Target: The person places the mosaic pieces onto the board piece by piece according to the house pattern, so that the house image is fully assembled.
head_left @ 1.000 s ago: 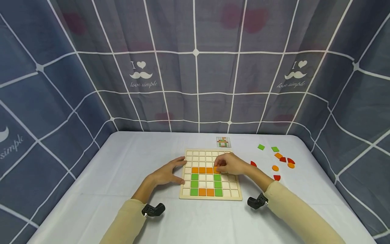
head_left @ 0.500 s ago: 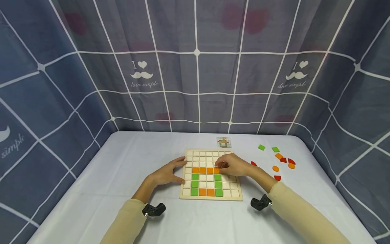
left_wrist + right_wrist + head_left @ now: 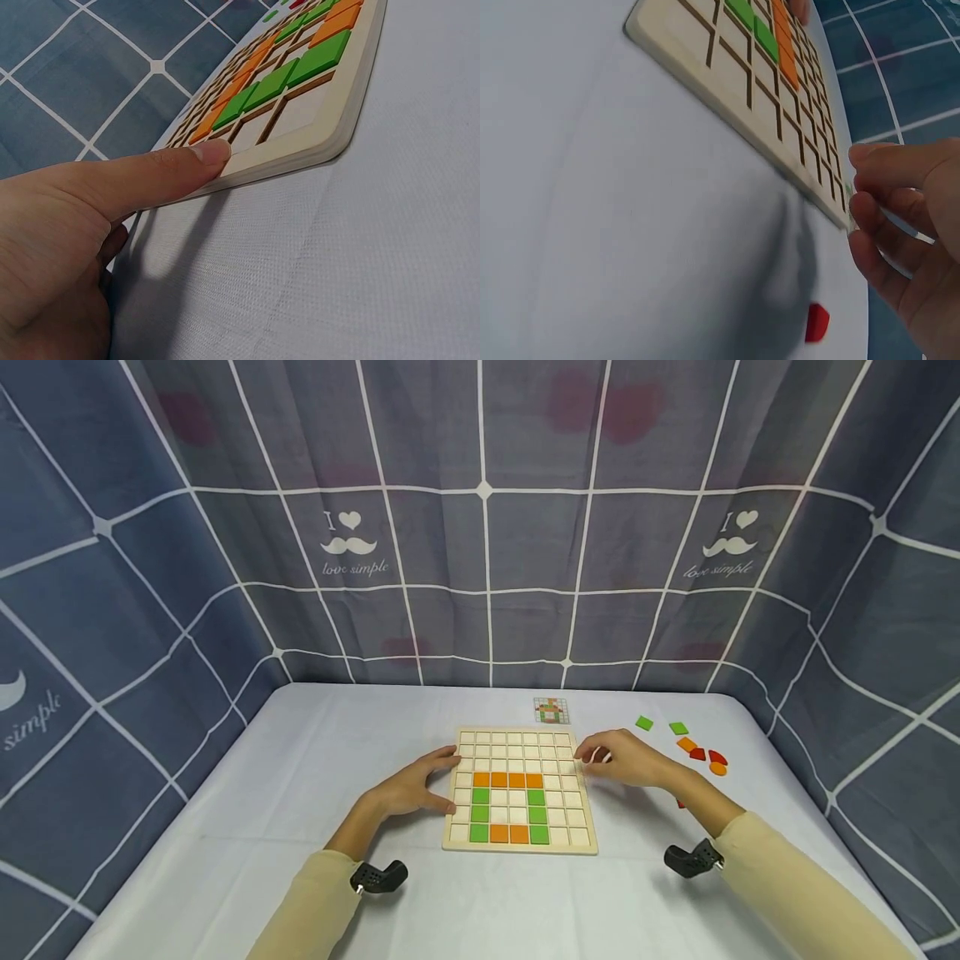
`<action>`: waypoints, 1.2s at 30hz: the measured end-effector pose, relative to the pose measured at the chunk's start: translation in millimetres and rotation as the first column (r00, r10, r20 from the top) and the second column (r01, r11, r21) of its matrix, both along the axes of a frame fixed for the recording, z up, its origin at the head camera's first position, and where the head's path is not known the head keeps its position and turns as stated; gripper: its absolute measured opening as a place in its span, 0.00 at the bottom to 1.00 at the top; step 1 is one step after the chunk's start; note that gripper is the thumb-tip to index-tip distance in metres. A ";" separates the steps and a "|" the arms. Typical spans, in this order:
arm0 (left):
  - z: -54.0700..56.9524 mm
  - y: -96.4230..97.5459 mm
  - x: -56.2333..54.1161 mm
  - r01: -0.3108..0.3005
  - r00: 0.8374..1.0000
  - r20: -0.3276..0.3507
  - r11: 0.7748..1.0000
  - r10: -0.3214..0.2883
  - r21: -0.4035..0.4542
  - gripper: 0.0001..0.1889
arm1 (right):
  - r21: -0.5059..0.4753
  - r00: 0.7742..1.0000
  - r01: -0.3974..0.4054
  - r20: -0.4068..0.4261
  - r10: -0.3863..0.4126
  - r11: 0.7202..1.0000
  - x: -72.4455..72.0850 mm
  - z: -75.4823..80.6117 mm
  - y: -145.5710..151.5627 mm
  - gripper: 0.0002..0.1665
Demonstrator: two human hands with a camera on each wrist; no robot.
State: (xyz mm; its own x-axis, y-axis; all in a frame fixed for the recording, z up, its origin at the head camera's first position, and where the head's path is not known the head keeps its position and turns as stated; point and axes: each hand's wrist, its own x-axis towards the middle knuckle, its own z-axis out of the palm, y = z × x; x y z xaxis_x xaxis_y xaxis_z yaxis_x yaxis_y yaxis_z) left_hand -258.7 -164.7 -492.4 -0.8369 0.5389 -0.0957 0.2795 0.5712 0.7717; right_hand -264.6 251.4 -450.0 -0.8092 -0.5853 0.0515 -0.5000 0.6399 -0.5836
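Note:
A pale wooden grid board lies flat on the table. A row of orange square tiles crosses its middle, with green tiles in two columns below and two orange tiles at the bottom. My left hand rests at the board's left edge, fingers spread; in the left wrist view its thumb lies on the rim. My right hand is just past the board's right edge, fingers loosely bent, with nothing seen between them. A red piece lies below it in the right wrist view.
Loose green pieces, orange pieces and red pieces lie to the right, some hidden by my right arm. A small patterned card lies behind the board. A gridded curtain encloses the white table.
My right hand has let go of the last orange tile, which now lies in the row, and has moved right off the board. The left hand has stayed in place.

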 end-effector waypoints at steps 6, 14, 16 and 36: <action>0.0 0.8 -0.1 0.003 1.000 0.002 1.000 -0.003 0.010 0.49 | 0.002 0.997 0.080 0.020 -0.080 0.997 12.1 8.6 31.3 0.13; -1.3 5.3 -0.7 0.009 1.000 0.002 1.000 -0.009 0.024 0.49 | 0.023 0.989 0.149 0.012 -0.149 0.989 39.7 4.9 87.9 0.13; -2.0 5.2 -0.9 0.012 1.000 0.000 1.000 -0.012 0.024 0.49 | 0.014 0.989 0.149 0.022 -0.149 0.989 46.4 -1.3 101.0 0.13; 2.3 1.5 2.1 -0.020 1.000 0.009 1.000 0.020 -0.006 0.49 | 0.038 0.971 0.195 -0.148 -0.187 0.980 66.1 -26.0 123.0 0.12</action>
